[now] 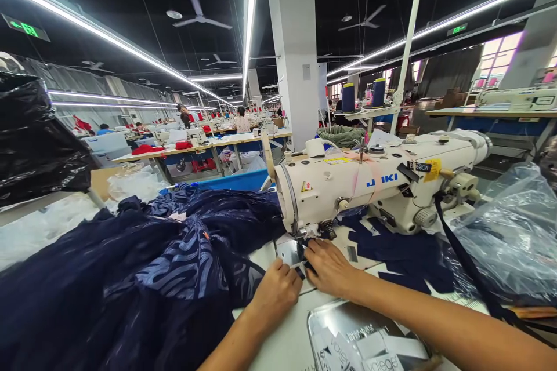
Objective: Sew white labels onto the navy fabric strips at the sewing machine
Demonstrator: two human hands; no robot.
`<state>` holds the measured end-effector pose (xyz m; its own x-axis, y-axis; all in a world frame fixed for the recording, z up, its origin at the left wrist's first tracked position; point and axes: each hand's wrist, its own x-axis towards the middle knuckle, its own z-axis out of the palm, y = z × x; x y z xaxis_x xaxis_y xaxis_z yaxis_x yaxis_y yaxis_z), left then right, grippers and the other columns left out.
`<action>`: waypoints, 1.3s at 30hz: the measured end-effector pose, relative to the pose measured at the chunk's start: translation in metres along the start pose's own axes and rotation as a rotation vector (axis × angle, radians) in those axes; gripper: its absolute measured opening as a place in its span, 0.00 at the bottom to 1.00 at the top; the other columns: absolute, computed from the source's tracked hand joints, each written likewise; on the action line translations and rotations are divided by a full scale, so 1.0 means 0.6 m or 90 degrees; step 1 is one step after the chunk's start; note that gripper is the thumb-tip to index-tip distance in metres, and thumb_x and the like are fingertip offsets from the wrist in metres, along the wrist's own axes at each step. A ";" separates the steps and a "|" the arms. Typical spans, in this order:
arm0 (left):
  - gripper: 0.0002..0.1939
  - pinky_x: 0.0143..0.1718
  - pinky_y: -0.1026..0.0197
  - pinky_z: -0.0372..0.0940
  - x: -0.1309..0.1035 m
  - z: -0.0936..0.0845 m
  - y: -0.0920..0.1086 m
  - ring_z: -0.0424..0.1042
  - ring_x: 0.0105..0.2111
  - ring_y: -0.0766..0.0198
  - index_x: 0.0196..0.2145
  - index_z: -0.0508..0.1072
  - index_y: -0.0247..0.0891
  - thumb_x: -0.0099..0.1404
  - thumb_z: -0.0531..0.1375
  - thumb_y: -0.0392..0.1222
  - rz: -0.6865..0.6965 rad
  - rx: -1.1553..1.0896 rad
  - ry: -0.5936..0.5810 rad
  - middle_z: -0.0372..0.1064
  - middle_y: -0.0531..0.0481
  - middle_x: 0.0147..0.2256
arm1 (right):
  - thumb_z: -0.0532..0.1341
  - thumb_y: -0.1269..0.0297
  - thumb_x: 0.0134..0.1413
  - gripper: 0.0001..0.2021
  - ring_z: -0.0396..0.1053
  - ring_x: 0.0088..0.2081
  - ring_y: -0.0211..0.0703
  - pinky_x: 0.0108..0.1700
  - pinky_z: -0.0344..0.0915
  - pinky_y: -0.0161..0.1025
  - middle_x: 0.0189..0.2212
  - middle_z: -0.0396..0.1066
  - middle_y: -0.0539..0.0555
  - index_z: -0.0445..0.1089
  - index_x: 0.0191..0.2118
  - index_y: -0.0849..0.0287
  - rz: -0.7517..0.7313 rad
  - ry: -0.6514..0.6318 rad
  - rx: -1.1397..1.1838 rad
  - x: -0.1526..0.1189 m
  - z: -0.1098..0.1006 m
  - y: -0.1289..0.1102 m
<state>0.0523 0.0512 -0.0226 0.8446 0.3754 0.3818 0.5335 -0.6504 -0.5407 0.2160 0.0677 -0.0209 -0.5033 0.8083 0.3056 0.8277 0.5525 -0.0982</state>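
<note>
A white sewing machine [348,177] stands across the table, its needle area at the left end above a metal plate [287,250]. My right hand [328,265] is beside the presser foot, its fingers bent over a small dark piece of fabric [303,248]. Just in front of the plate, my left hand [278,287] is closed with the fingers curled down; what it grips is hidden. Navy fabric with a light blue wavy pattern [183,261] lies heaped to the left, close to my left hand.
Cut navy pieces [400,252] lie behind my right forearm. White labels [369,353] rest on a metal tray [319,316] at the front. Clear plastic [513,226] is on the right, a black bag [39,139] at the far left. Thread cones [348,98] stand behind; people work farther back.
</note>
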 end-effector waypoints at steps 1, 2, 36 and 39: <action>0.13 0.26 0.59 0.50 0.000 0.000 0.000 0.61 0.21 0.64 0.21 0.64 0.34 0.61 0.49 0.27 0.000 -0.001 0.002 0.63 0.51 0.20 | 0.53 0.71 0.50 0.10 0.62 0.44 0.51 0.50 0.53 0.46 0.40 0.66 0.62 0.68 0.38 0.65 -0.005 -0.009 -0.005 0.001 -0.003 0.000; 0.14 0.26 0.59 0.50 0.000 0.000 0.000 0.61 0.21 0.64 0.21 0.64 0.34 0.61 0.49 0.26 0.000 -0.002 0.003 0.63 0.51 0.20 | 0.52 0.72 0.49 0.10 0.63 0.44 0.51 0.50 0.54 0.46 0.40 0.66 0.62 0.68 0.37 0.64 -0.010 -0.015 -0.009 0.001 -0.006 0.000; 0.12 0.26 0.60 0.54 0.012 0.009 0.010 0.61 0.20 0.64 0.24 0.65 0.32 0.61 0.49 0.25 -0.041 -0.029 0.035 0.61 0.52 0.20 | 0.55 0.72 0.53 0.08 0.64 0.36 0.40 0.39 0.56 0.37 0.31 0.68 0.50 0.71 0.29 0.58 0.044 -0.014 0.346 -0.002 0.004 0.036; 0.11 0.27 0.60 0.54 0.011 0.010 0.009 0.61 0.20 0.64 0.24 0.66 0.32 0.61 0.48 0.25 -0.041 -0.039 0.034 0.62 0.52 0.20 | 0.56 0.72 0.52 0.09 0.63 0.38 0.41 0.41 0.57 0.38 0.35 0.68 0.51 0.73 0.34 0.56 -0.023 -0.023 0.311 -0.010 0.001 0.040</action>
<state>0.0612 0.0540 -0.0275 0.8039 0.3833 0.4547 0.5817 -0.6659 -0.4671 0.2390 0.0763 -0.0260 -0.5449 0.7889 0.2843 0.6008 0.6038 -0.5239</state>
